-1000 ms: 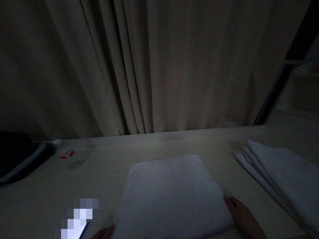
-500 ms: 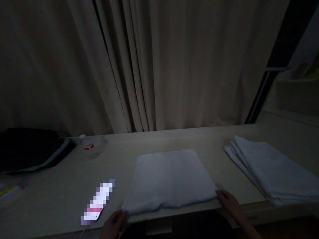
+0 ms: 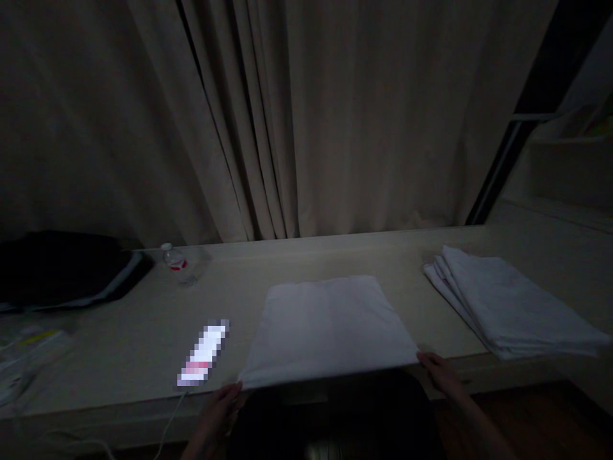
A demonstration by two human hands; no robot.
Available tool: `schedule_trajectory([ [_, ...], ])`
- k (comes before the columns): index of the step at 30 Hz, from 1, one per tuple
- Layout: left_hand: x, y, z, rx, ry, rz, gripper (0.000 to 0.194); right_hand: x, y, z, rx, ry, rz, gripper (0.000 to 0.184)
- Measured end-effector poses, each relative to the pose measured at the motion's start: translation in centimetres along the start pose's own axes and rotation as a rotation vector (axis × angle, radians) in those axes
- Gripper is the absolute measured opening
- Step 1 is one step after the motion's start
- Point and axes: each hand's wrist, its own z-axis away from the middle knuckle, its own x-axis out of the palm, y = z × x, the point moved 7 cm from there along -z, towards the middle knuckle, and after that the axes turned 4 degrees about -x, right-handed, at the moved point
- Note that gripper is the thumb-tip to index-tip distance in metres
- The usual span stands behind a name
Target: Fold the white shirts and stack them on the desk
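Note:
A folded white cloth (image 3: 325, 329) lies on the pale desk in front of me, its near edge drawn out straight at the desk's front edge. My left hand (image 3: 224, 404) pinches the near left corner of this cloth. At the near right corner, the fingers of my right hand (image 3: 433, 367) are closed on the fabric. To the right rests a stack of folded white cloths (image 3: 514, 306), apart from my hands. The kind of cloth is hard to make out in the dim light.
A lit phone (image 3: 204, 354) with a white cable lies left of the cloth. Behind it stands a clear plastic bottle (image 3: 177, 263). Dark fabric (image 3: 62, 268) and a clear plastic packet (image 3: 38, 351) are at the far left. A beige curtain (image 3: 359, 128) hangs behind the desk (image 3: 249, 265).
The cloth's near edge has gone from loose and wavy to taut and straight between my hands, pulled toward me to the desk's edge. The whole view has shifted slightly.

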Motion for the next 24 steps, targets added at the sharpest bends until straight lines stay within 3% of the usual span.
schedule_trajectory([
  [9,-2.5,-4.4,0.8,-0.035,-0.007,-0.048,0.056,-0.9,1.7,2.9,-0.026,-0.099,-0.033,0.055],
  [17,-1.2,-1.0,3.5,0.075,0.001,-0.225,0.071,0.4,1.8,3.4,0.08,-0.152,-0.201,0.053],
  [20,-1.3,-0.3,4.0,0.081,0.021,-0.235,0.071,-0.8,1.6,3.2,0.026,-0.09,-0.113,0.049],
  [24,-2.3,-0.4,4.5,0.036,0.045,-0.189,0.068,-3.2,2.2,3.9,0.098,0.03,-0.099,0.053],
])
